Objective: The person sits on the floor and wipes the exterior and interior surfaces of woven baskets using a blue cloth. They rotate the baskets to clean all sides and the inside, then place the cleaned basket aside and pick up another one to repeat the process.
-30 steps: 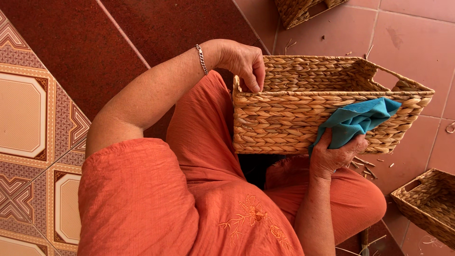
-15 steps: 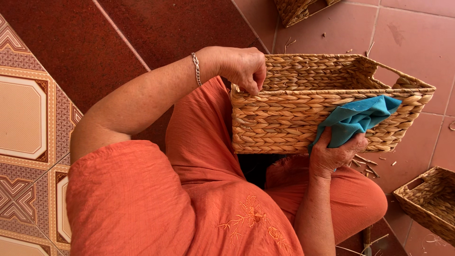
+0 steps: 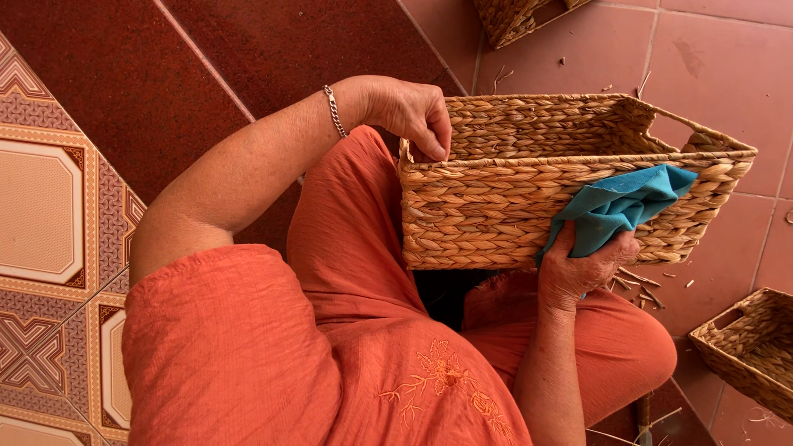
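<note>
Basket (image 3: 529, 206) first: a rectangular woven one, resting on my lap above my orange trousers (image 3: 347, 239), its open top tilted away from me so the near long wall faces up toward my eyes. Its long axis runs left to right across my knees, with a cut-out handle in the far right end wall. My left hand (image 3: 409, 111) curls over the near left corner, fingers hooked down over the rim and gripping it. My right hand (image 3: 582, 268) presses a teal cloth (image 3: 619, 206) against the right part of the outer wall, fingers clenched around the bunched fabric; the cloth reaches up to the rim. I judge the basket light and fairly stiff, since one hand at a corner steadies it, though the braided fibre looks dry, rough and likely to shed bits; loose scraps lie on the pink floor tiles (image 3: 719, 74). The rim and the end handle seem the firmest places to hold; the walls would probably give a little under a squeeze. The cloth is soft and limp. Another basket (image 3: 747, 351) sits on the floor at my right, well apart, and a third (image 3: 512, 16) shows at the top edge.
</note>
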{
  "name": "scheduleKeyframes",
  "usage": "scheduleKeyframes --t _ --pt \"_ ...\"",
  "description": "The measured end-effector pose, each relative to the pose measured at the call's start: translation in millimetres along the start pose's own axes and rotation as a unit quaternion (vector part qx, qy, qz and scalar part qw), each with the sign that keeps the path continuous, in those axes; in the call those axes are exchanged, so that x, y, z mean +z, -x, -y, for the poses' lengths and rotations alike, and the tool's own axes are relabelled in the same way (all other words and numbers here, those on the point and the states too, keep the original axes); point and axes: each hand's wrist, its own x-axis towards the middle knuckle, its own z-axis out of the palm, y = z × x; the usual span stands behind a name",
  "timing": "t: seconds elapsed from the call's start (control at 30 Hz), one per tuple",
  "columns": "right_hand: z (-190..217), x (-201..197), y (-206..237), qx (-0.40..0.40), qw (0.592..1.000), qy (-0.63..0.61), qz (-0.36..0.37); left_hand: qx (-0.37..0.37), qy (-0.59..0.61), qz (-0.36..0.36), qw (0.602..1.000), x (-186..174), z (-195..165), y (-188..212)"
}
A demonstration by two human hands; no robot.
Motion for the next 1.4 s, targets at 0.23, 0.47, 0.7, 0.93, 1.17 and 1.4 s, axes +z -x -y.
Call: scheduleKeyframes --t 0.23,0.47,0.7,0.93,1.17,1.4 --pt "4.4 -1.2 -2.2 -0.007 1.000 -0.004 -0.006 -0.002 -0.013 -0.008 1.000 -0.4 -2.0 1.0" --pt "5.0 -2.0 -1.3 -0.004 1.000 -0.016 -0.001 0.004 -0.138 -0.041 0.990 8.4 -21.8 9.7" --pt "1.3 0.3 -0.5 0.003 1.000 -0.004 -0.002 0.076 -0.395 -0.111 0.909 38.7 -24.3 9.2" --pt "-0.8 0.6 1.5 0.001 1.000 -0.003 -0.005 0.051 -0.201 -0.105 0.973 27.6 -20.7 19.4" --pt "-2.8 0.0 2.7 0.009 1.000 -0.002 0.001 0.026 -0.178 -0.072 0.981 20.6 -26.3 15.6" --pt "-4.9 1.2 3.2 0.005 1.000 -0.006 0.002 0.063 -0.349 -0.110 0.929 35.4 -28.3 11.8"
